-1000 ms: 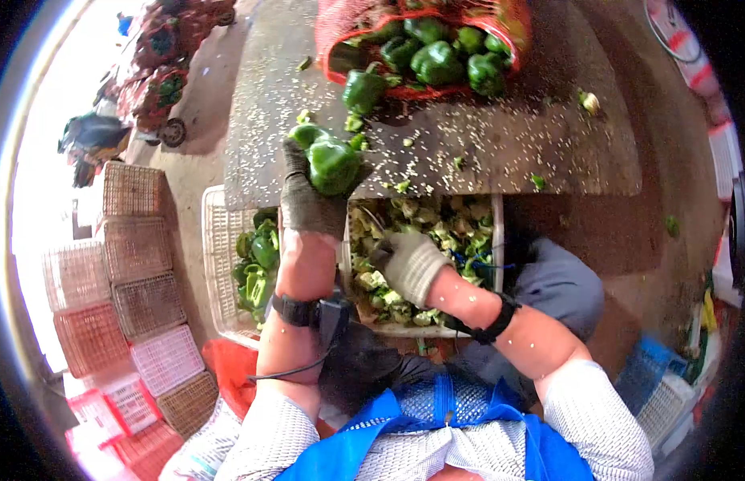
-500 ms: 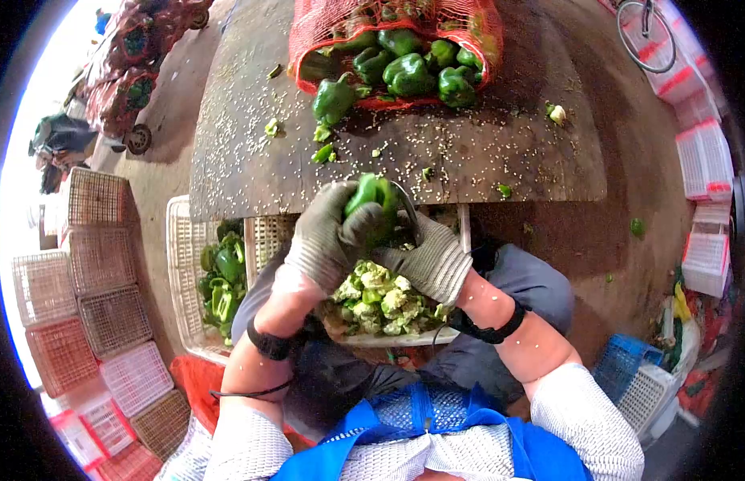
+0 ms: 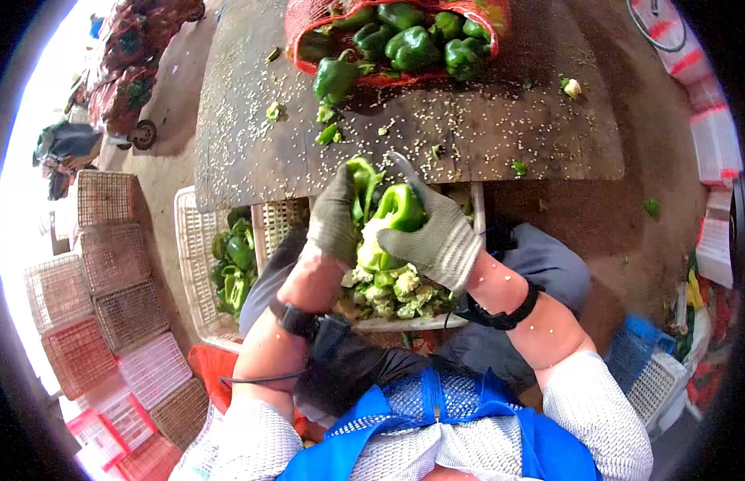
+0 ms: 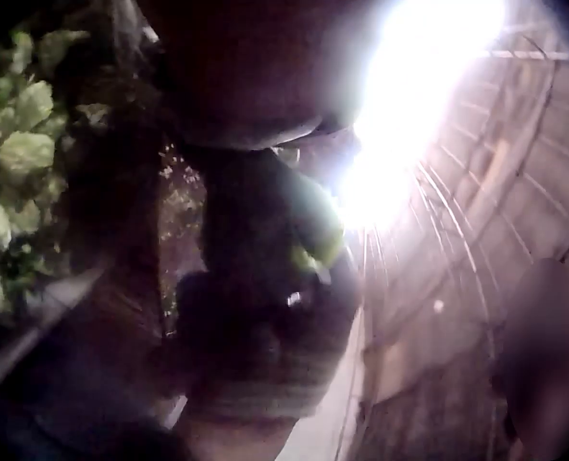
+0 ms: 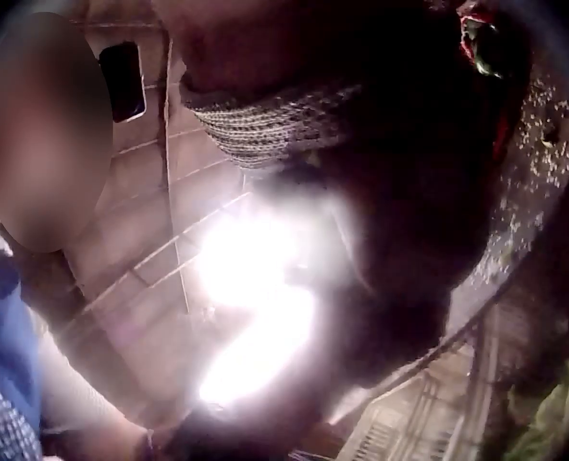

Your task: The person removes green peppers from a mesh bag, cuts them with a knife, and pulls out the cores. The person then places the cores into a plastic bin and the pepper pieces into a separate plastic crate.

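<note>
Over the front edge of the table, both gloved hands meet at a split green bell pepper. My left hand [image 3: 331, 216] grips one piece of pepper [image 3: 363, 186], its cut edge facing up. In my right hand [image 3: 440, 240] is the larger piece of pepper [image 3: 400, 210], with the thumb pressed across its pale inside. A curved metal blade [image 3: 404, 167] sticks out past the right index finger; its handle is hidden. Directly below, a white crate [image 3: 388, 324] holds pale pepper cores. Both wrist views are dark, with a green bit of pepper [image 4: 318, 226] beside the left glove.
A red mesh bag [image 3: 388, 78] spills whole peppers onto the seed-strewn table [image 3: 500, 148]. One whole pepper [image 3: 336, 78] lies before it. At left stands a crate [image 3: 185, 264] of cut peppers, beyond it stacked crates [image 3: 116, 280]. A blue crate [image 3: 637, 349] is at right.
The left hand has brought a whole pepper from over the table back to the right hand. The pepper is now split, one piece in each hand, with the blade raised beyond the right fingers.
</note>
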### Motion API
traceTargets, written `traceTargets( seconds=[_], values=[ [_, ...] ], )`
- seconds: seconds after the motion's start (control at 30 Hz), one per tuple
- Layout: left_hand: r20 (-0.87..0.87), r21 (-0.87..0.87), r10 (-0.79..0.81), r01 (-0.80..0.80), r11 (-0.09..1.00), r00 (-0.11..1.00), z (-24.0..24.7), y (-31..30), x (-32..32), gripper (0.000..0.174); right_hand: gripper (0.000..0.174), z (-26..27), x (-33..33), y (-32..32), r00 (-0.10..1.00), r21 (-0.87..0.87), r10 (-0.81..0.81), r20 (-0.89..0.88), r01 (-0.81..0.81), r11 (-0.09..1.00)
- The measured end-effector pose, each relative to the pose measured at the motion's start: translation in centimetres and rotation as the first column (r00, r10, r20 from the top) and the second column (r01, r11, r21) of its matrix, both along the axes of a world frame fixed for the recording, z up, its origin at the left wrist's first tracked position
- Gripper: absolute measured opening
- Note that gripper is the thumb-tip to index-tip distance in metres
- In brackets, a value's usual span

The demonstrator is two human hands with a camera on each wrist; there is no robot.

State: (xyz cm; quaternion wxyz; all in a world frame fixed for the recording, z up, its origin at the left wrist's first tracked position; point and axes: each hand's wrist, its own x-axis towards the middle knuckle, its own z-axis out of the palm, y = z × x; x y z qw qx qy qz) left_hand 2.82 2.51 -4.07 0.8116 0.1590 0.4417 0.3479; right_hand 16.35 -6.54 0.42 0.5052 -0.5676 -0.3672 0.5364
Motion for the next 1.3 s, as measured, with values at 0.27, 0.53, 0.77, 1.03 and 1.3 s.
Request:
traceTargets(
  seconds=[0.27,0.53,0.77,1.03,1.3],
  values=[
    [0.345,-0.01,0.025,-0.023,1.0,0.938,2.2,4.0,-2.4,0.05,0.042,1.8,3.2,-0.6,0.83,-0.032,-0.009,-0.557,-0.011,0.999],
    [-0.064,0.334,0.278,-0.242,0.911,0.958,6.9,6.6,-16.2,0.033,0.053,3.1,3.9,-1.8,0.812,-0.028,-0.056,-0.581,0.048,0.998],
    [-0.793,0.604,0.551,0.457,0.654,0.259,2.9,4.1,-30.9,0.046,0.045,3.7,3.8,-2.6,0.788,-0.033,0.003,-0.615,-0.03,0.999],
    [-0.716,0.523,0.291,0.764,-0.378,0.635,14.0,-3.0,-4.2,0.056,0.034,2.8,1.9,-1.1,0.773,-0.026,0.065,-0.631,-0.106,0.994],
    [-0.603,0.789,0.027,0.591,0.166,0.797,5.8,-1.3,0.2,0.011,0.025,-1.6,0.5,-0.8,0.801,-0.067,-0.13,-0.585,0.112,0.991]
  ],
)
